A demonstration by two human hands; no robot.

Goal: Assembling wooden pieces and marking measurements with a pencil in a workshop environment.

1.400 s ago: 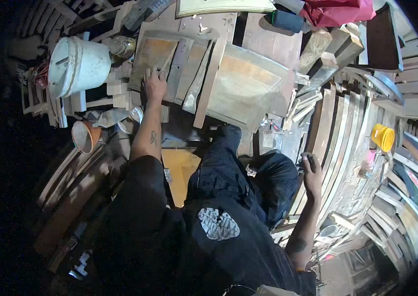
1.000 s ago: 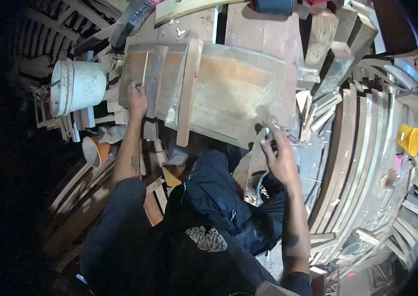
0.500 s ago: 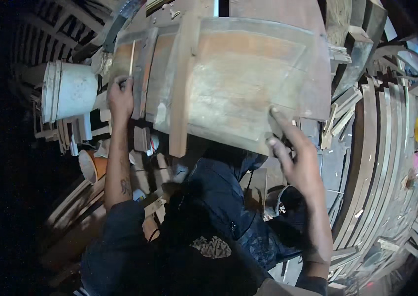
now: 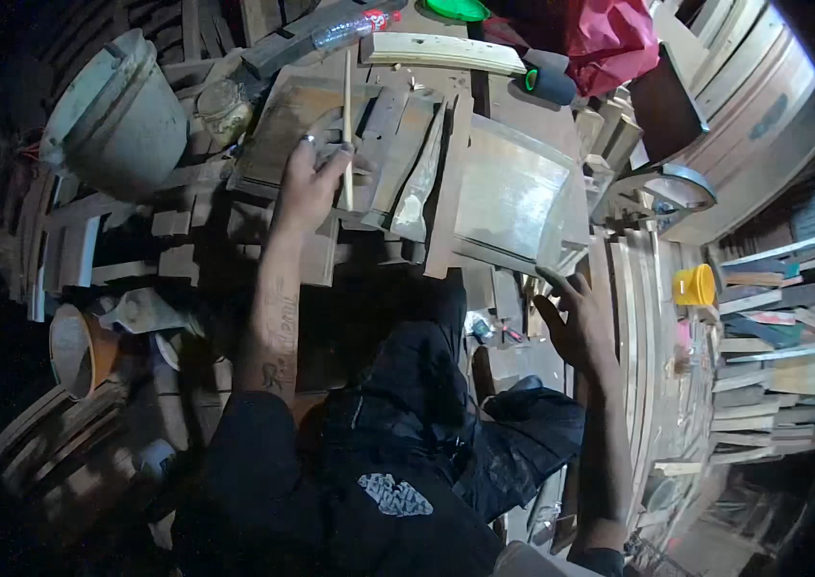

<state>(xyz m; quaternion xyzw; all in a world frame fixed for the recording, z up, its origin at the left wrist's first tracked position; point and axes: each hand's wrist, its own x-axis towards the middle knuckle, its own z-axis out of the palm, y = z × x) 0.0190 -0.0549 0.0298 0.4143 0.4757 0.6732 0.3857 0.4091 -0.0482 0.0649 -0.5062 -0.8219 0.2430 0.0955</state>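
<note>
My left hand (image 4: 309, 188) is closed round a thin pale wooden stick (image 4: 348, 115), held upright in the picture over the left part of the bench. Beneath it lies a framed wooden panel (image 4: 283, 120). To the right, a second flat panel (image 4: 513, 192) with a shiny face rests on the bench. A wooden strip (image 4: 450, 192) lies along that panel's left side. Close to the panel's near right corner is my right hand (image 4: 580, 322), thumb and fingers apart, holding nothing; whether its fingertip touches the corner I cannot tell.
A whitish bucket (image 4: 129, 125) and a jar (image 4: 224, 106) stand at the left. Along the far side are a plastic bottle (image 4: 355, 31), a pale wooden rail (image 4: 441, 53), a dark cylinder (image 4: 550, 82) and a red bag (image 4: 609, 38). Long boards (image 4: 633, 317) and a yellow container (image 4: 694, 286) are at right.
The view has shifted, showing more of the bench's far side. My left hand with the stick has moved right, over the panels. My right hand's fingers have come off the shiny panel's face.
</note>
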